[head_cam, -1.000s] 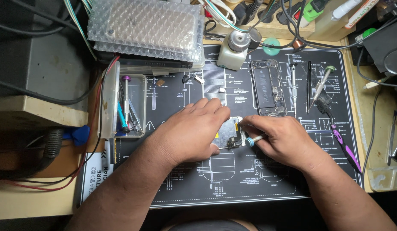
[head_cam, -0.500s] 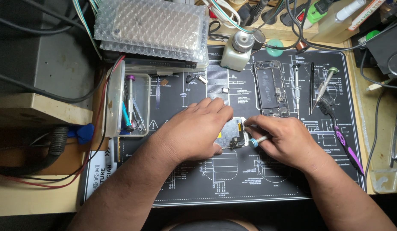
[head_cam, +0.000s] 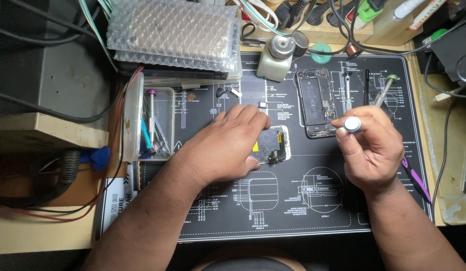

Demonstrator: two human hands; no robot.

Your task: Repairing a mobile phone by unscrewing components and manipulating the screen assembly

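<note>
My left hand (head_cam: pixel 224 145) lies flat on a phone screen assembly (head_cam: pixel 272 144) that rests face down on the black repair mat (head_cam: pixel 273 211), fingers pressing its left part. My right hand (head_cam: pixel 372 149) is raised to the right of it, holding a small screwdriver (head_cam: pixel 351 124) whose round silver cap points at the camera. An opened phone body (head_cam: pixel 316 103) with its battery showing lies on the mat just behind and between my hands.
A clear tray (head_cam: pixel 160 125) with several tools sits left of the mat. Bubble-wrapped part (head_cam: pixel 175 35) at back left, a white pump bottle (head_cam: pixel 274 57) behind, more screwdrivers (head_cam: pixel 383 90) and purple-handled tweezers (head_cam: pixel 416 180) at right. Cables run along the back.
My right hand has lifted off the screen assembly and moved right with the screwdriver, its cap now facing up. My left hand stays on the assembly. The view has shifted slightly.
</note>
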